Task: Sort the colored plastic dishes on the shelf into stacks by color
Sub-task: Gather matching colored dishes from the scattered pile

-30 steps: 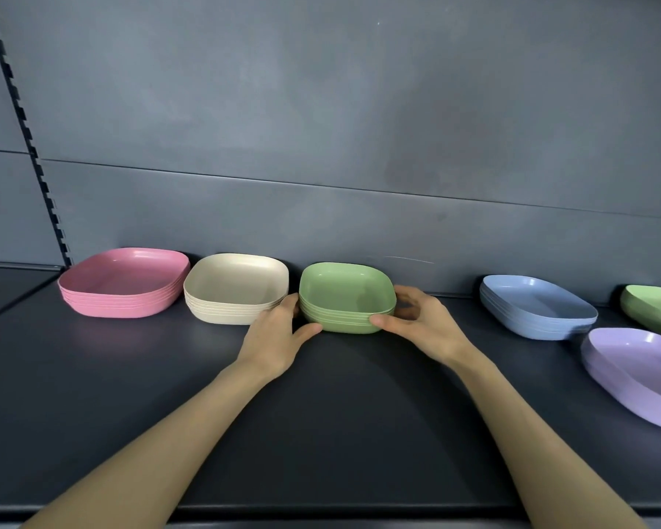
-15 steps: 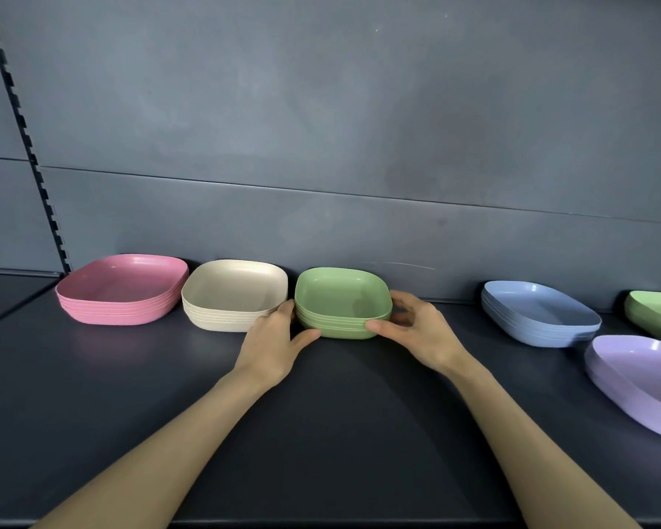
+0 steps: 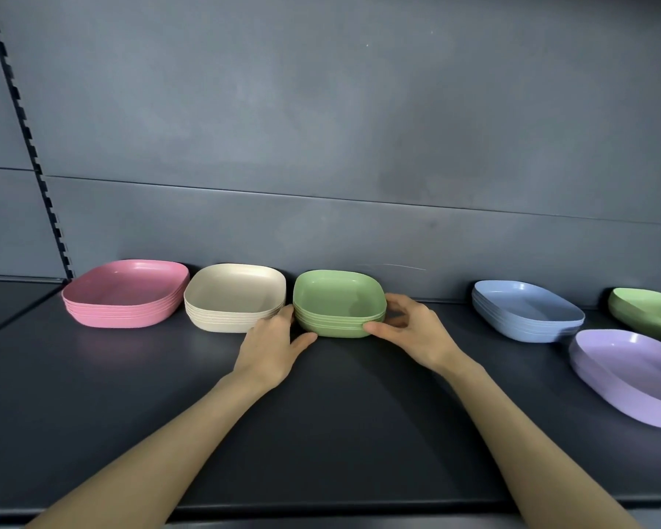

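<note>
Five colours show on the dark shelf [image 3: 321, 421], taken L to R. Pink stack [image 3: 126, 295] sits far left against the back panel [image 3: 321, 127], with the cream stack [image 3: 233, 299] just beside it. Next comes the green stack [image 3: 338, 303], several dishes nested, close to the cream one & bracketed by both hands.

Left grip [image 3: 271, 345]: fingers lie fairly straight in the gap betw cream & green, pressed to the green stack's left side, thumb splayed toward its front foot. That's an open hand steadying, not clasping. Right grip [image 3: 409, 330]: thumb on the front right corner, fingers curled round the right side & back, so it's closed on the green stack.

Further right & well apart is the blue stack [image 3: 527, 311]. A lone green dish [image 3: 645, 309] sits at the frame edge, and a purple dish [image 3: 626, 372] lies nearer the front.

Handling, as a guess: thin plastic, so light, stiff & not fragile, but smooth-walled & prob slippery. Nested dishes can shear sideways if shoved from one side, so best hold is opposite sides low under the rims, squeezing evenly. Stack looks nearly squared. Likely next job is fetching that stray green dish
</note>
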